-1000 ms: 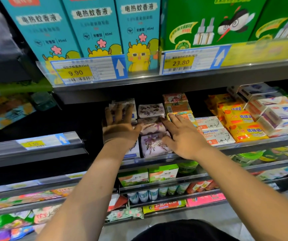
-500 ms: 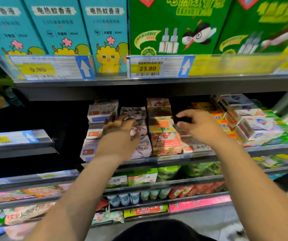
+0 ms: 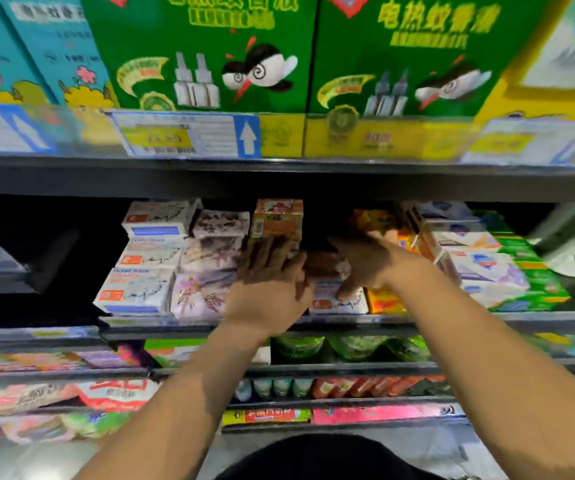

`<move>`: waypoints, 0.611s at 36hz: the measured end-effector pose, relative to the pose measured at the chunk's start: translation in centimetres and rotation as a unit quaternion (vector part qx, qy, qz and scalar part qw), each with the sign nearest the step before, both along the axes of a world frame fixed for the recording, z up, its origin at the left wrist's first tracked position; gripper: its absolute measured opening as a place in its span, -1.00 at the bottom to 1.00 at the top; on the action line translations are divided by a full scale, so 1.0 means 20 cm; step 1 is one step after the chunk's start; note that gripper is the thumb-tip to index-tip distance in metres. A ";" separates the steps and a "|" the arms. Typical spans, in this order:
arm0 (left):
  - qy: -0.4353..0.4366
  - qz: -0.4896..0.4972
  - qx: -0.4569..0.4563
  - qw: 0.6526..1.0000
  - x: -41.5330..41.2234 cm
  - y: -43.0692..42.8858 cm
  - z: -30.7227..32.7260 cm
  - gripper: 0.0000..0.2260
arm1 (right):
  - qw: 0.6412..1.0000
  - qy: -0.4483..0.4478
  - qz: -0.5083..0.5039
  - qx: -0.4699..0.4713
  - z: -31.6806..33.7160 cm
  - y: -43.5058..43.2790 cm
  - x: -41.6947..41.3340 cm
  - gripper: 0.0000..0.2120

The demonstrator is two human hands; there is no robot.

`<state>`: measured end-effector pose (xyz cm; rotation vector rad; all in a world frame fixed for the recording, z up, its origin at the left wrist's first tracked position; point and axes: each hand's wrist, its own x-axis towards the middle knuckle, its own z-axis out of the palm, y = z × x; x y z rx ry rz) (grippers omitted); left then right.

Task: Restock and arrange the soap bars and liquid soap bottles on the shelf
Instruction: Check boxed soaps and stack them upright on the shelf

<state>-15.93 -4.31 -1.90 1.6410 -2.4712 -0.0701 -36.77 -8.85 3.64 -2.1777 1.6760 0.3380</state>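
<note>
The soap shelf holds rows of boxed bars: white boxes at the left, floral purple packs, then a stack of orange boxes. My left hand lies flat with straight fingers against the front of the orange stack. Just to its right, my right hand curls over a white and red soap box, fingers on top and thumb on its front. Yellow soap boxes sit beside that hand. The picture is blurred by motion.
White and blue soap boxes and green packs fill the right of the shelf. Close above hangs the upper shelf with green boxes, teal boxes and a price tag. Lower shelves carry small packets.
The view has swung right and closer. Both hands moved right, from the white and floral packs to the orange stack and the boxes beside it. My right hand came down onto a box.
</note>
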 end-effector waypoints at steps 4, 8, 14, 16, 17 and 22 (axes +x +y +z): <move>-0.010 0.029 -0.023 0.999 -0.02 0.00 0.00 -0.45 | 1.000 -0.013 -0.011 -0.006 -0.01 0.00 -0.02 -0.31; -0.041 0.038 -0.007 0.998 -0.04 0.00 0.04 -0.36 | 0.998 -0.024 0.003 -0.060 -0.01 0.02 -0.03 -0.29; -0.031 0.020 0.020 0.999 -0.03 0.00 0.08 -0.41 | 0.986 -0.112 -0.005 -0.122 -0.06 0.02 -0.09 -0.59; -0.031 0.029 0.042 0.998 -0.04 0.00 0.10 -0.39 | 0.980 -0.126 -0.028 -0.151 -0.05 0.06 -0.10 -0.61; -0.034 0.035 0.054 0.997 -0.05 0.01 0.11 -0.36 | 0.976 -0.141 -0.042 -0.161 -0.05 0.07 -0.11 -0.58; 0.115 0.085 0.174 0.974 -0.06 0.01 0.22 -0.47 | 0.936 -0.296 -0.095 -0.167 -0.04 0.17 -0.19 -0.53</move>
